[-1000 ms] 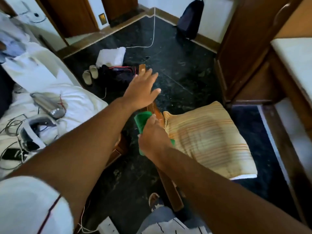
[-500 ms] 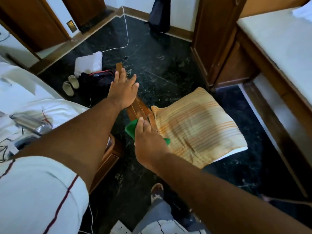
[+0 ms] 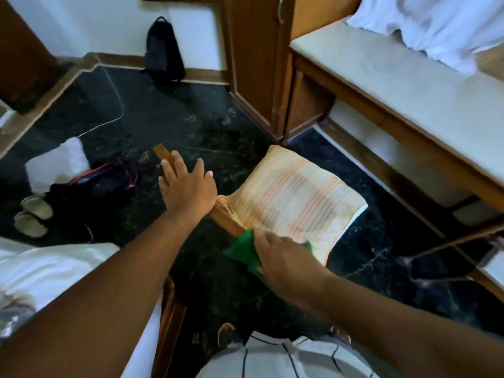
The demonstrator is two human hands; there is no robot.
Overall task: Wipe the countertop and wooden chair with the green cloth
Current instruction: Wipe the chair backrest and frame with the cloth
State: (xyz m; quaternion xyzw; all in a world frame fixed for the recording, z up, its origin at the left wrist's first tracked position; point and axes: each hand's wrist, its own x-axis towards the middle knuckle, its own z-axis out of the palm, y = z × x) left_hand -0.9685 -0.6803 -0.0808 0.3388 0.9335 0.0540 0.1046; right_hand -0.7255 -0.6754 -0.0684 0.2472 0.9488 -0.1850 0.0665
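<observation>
The wooden chair [image 3: 226, 218] stands on the dark floor, its top rail running from upper left to lower right, with a striped orange cushion [image 3: 294, 203] on the seat. My left hand [image 3: 188, 189] lies flat on the rail with fingers spread. My right hand [image 3: 283, 260] presses the green cloth [image 3: 242, 249] against the rail's near end, beside the cushion's edge. The pale countertop [image 3: 403, 77] with a wooden frame runs along the right.
A white cloth [image 3: 425, 20] lies on the countertop's far end. A wooden cupboard [image 3: 256, 64] stands behind the chair. A black backpack [image 3: 163, 50], slippers [image 3: 32, 214], a dark bag with red cord [image 3: 92, 184] and a white cable [image 3: 114, 110] lie on the floor. White bedding [image 3: 49, 268] is at left.
My right hand has slid the green cloth along the chair rail toward me. My left hand stays on the rail. My view has swung right, showing more of the countertop.
</observation>
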